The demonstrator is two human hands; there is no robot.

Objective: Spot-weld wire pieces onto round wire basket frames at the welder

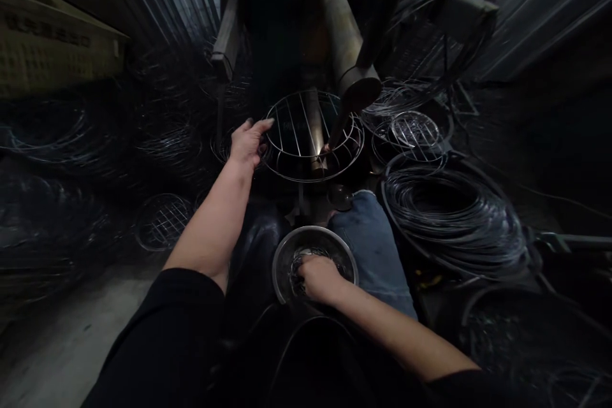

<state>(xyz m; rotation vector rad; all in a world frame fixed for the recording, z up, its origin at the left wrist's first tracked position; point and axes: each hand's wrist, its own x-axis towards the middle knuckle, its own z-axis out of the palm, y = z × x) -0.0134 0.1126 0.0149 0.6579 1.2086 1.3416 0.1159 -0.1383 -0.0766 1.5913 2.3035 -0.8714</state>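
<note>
My left hand grips the left side of a round wire rack, thumb on the upper ring. The rack has two rings, one over the other, with parallel bars across the top. It sits under a thick metal cylinder, at the tip of a slanted dark rod. My right hand reaches down into a steel bowl in my lap. Its fingers are curled among small, thin metal pieces in the bowl; the fingertips are hidden, so what they hold cannot be made out.
A big coil of wire lies at right, with another round wire rack behind it. A small grid rack is on the left. The heavy machine cylinder juts toward me. A yellow crate stands at far left.
</note>
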